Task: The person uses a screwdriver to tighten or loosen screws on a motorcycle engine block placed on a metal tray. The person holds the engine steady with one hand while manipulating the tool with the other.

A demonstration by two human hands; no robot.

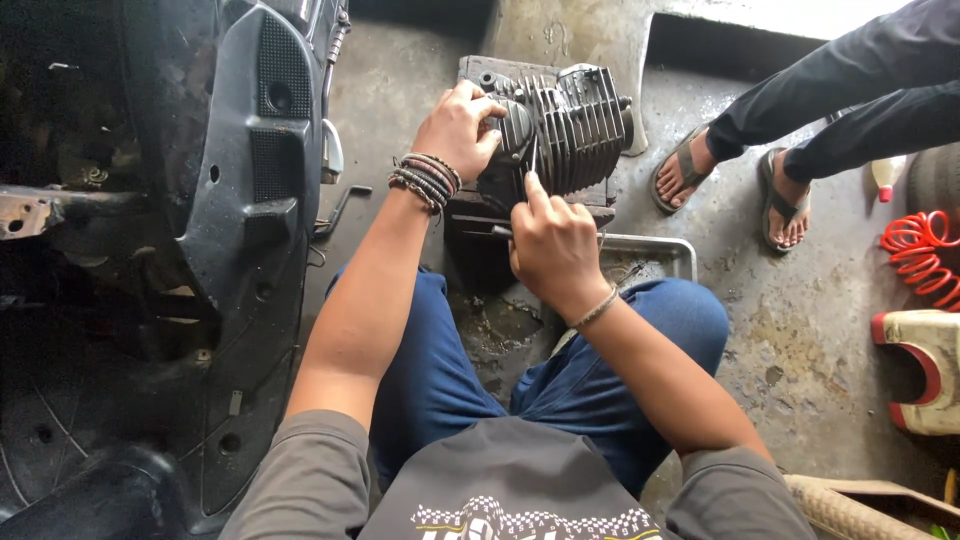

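Finned engine cylinder (570, 125): lay directly ahead of both hands. Left hand (460, 125) clasped its side; right hand (552, 245) pinched a thin tool (534, 157), upright against the fins.

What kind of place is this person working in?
Most likely a small motorbike repair shop. A finned engine cylinder sits on the stained concrete floor, a scooter's black body panel stands alongside, and a coiled red air hose lies nearby.
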